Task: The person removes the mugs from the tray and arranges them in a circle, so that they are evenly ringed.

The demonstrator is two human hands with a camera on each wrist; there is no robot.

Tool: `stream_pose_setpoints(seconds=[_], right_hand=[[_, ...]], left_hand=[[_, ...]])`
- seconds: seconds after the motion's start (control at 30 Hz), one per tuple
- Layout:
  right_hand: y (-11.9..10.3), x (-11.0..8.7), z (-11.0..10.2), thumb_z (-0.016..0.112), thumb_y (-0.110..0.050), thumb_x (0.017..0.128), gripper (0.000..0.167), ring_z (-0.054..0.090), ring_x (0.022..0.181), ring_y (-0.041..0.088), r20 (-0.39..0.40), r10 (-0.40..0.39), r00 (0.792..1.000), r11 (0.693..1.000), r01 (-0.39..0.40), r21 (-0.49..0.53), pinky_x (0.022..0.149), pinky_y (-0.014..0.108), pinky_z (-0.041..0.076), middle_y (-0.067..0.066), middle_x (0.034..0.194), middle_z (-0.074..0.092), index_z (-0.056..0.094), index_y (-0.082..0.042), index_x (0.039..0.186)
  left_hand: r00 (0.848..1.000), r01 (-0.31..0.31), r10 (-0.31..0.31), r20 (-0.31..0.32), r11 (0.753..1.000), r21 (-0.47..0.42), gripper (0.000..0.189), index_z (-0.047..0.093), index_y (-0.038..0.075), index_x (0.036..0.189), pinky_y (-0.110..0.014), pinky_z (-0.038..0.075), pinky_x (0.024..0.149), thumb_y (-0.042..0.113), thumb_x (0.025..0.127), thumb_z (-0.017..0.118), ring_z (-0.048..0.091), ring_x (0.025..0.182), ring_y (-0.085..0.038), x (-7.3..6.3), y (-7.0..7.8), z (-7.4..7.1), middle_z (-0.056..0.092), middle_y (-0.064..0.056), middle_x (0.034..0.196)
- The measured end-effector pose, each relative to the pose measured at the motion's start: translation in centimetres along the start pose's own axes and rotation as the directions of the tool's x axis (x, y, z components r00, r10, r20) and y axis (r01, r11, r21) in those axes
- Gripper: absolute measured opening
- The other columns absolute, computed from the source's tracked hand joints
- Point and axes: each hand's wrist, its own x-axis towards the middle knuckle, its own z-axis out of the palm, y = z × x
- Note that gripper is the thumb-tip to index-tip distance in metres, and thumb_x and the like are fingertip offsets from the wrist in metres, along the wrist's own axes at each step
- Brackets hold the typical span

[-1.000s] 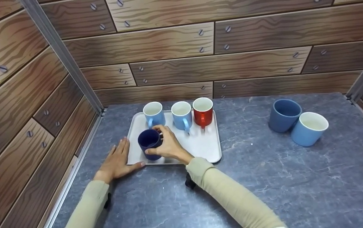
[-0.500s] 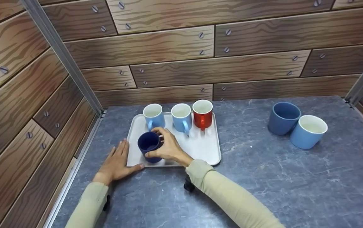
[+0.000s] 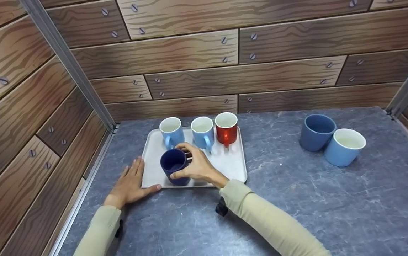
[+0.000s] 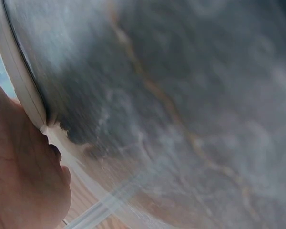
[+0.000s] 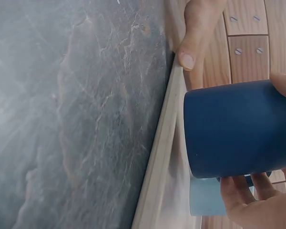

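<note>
A dark blue mug (image 3: 174, 166) is over the near left part of the white tray (image 3: 225, 167). My right hand (image 3: 198, 164) grips it, thumb on the near side and fingers round the far side by the handle. In the right wrist view the mug (image 5: 238, 131) fills the right side, its base close to the tray floor. My left hand (image 3: 130, 185) lies spread at the tray's near left corner, with straight fingers along the left edge and the thumb on the front edge. Behind the dark mug stand two light blue mugs (image 3: 172, 132) and a red mug (image 3: 226, 128).
Off the tray, at the right of the grey marbled table (image 3: 314, 202), a blue cup (image 3: 316, 137) and a light blue cup (image 3: 344, 151) stand side by side. Wood-patterned walls (image 3: 189, 78) enclose the back and left.
The right hand and the dark blue mug have shifted a little to the right over the tray. My left hand has stayed at the corner, and the other mugs have kept their places.
</note>
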Motion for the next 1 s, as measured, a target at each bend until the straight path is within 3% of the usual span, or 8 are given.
stream_pose_setpoints(seconds=[0.3, 0.57, 1.0], right_hand=[[-0.8, -2.0, -2.3, 0.103, -0.017, 0.062, 0.080, 0.069, 0.112, 0.031, -0.025, -0.020, 0.999, 0.999, 0.021, 0.042, 0.100, 0.053, 0.057, 0.012, 0.126, 0.073, 0.066, -0.013, 0.133], [-1.4, -3.6, -4.2, 0.102, -0.019, 0.062, 0.081, 0.071, 0.107, 0.030, -0.040, -0.047, 0.998, 0.999, 0.047, 0.017, 0.097, 0.050, 0.058, 0.013, 0.123, 0.073, 0.064, -0.008, 0.133], [-1.5, -6.2, -7.1, 0.100, -0.019, 0.064, 0.084, 0.068, 0.114, 0.031, -0.135, -0.081, 0.988, 0.997, 0.081, -0.008, 0.098, 0.049, 0.059, 0.017, 0.128, 0.070, 0.063, -0.005, 0.138]], left_hand=[[1.000, -0.001, 0.001, 0.007, 1.000, 0.007, 0.125, 0.017, -0.008, 0.167, -0.060, 0.011, 0.135, 0.082, 0.091, 0.059, 0.015, 0.165, -0.044, 0.0, 0.2, 0.0, 0.013, -0.027, 0.176], [1.000, -0.001, 0.001, 0.009, 1.000, 0.011, 0.125, 0.016, -0.008, 0.167, -0.060, 0.011, 0.135, 0.081, 0.091, 0.059, 0.014, 0.165, -0.045, -0.1, -0.1, 0.1, 0.012, -0.027, 0.176], [0.999, 0.016, -0.016, 0.035, 1.000, 0.004, 0.128, 0.012, -0.008, 0.167, -0.060, 0.008, 0.135, 0.084, 0.090, 0.057, 0.010, 0.165, -0.044, 0.1, -0.1, 0.0, 0.008, -0.026, 0.177]])
